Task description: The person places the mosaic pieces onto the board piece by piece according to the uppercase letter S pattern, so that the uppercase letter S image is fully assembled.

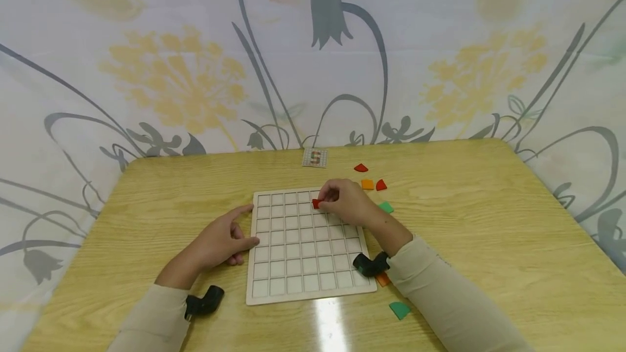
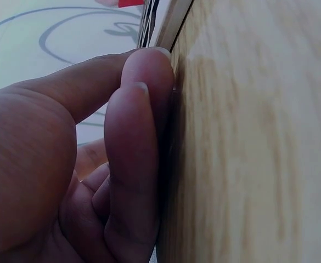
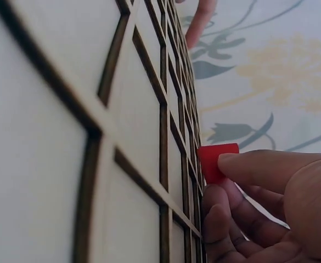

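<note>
A white square grid board with raised light-wood dividers lies flat on the wooden table. Between thumb and fingers, my right hand pinches a small red tile over the board's upper right cells. The tile's edge meets the grid in the right wrist view; whether it sits inside a cell cannot be told. My left hand rests at the board's left edge, index finger and thumb extended against it. In the left wrist view, the other fingers are loosely bent beside the tabletop.
A small card with a coloured S-like pattern lies behind the board. Right of the board are red quarter-round pieces, an orange square and a green piece. Nearer lies a green quarter-round, with an orange piece partly under the right wrist.
</note>
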The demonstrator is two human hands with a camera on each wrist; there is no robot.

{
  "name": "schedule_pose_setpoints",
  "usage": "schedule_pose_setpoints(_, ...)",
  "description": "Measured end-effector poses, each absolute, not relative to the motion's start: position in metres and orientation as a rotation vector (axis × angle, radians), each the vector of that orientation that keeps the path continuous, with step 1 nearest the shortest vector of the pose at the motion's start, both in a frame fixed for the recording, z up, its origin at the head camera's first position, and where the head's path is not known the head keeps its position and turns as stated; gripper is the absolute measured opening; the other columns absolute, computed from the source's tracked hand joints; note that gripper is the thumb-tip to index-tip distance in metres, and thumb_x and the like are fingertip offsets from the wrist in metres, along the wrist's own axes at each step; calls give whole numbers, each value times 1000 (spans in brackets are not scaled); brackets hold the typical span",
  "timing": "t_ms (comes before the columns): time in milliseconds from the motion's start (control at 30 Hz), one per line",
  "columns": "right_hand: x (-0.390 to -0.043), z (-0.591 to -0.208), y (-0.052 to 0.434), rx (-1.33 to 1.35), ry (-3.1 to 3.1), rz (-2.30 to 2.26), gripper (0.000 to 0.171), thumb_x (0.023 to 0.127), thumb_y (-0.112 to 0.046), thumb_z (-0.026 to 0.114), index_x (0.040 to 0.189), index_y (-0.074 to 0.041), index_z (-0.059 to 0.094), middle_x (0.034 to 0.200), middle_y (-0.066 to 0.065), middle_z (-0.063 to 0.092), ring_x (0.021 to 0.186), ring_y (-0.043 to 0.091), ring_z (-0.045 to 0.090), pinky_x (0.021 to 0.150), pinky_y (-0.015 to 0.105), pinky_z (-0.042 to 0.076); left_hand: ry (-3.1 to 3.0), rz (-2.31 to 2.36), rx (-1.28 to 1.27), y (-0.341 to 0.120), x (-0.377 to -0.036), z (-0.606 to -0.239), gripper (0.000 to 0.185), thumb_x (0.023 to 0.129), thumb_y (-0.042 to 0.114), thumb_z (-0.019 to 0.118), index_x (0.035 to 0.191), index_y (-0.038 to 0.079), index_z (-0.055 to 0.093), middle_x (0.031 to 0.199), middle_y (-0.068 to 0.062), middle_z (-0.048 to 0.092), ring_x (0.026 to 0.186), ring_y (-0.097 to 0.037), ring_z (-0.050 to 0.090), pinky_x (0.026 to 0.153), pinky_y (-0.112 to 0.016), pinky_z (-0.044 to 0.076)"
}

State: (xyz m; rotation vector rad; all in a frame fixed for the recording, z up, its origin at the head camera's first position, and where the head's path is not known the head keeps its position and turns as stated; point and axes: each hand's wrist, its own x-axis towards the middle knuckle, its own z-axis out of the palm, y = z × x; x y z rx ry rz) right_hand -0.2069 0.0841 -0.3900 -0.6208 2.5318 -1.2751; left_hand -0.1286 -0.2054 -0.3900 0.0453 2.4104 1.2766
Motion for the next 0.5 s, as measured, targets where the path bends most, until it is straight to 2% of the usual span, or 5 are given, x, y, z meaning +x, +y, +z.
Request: schedule_pose_setpoints(500,-204,-389,83,-651,2573,-1163,17,86,-11,64,101,-17,62,83,0,60,73,14,55,66,25,49,2408,1278,56,-205,-128,-390,81,80,28,72,145,28,24,78,-11,56,51,-21,59,48,-33,52)
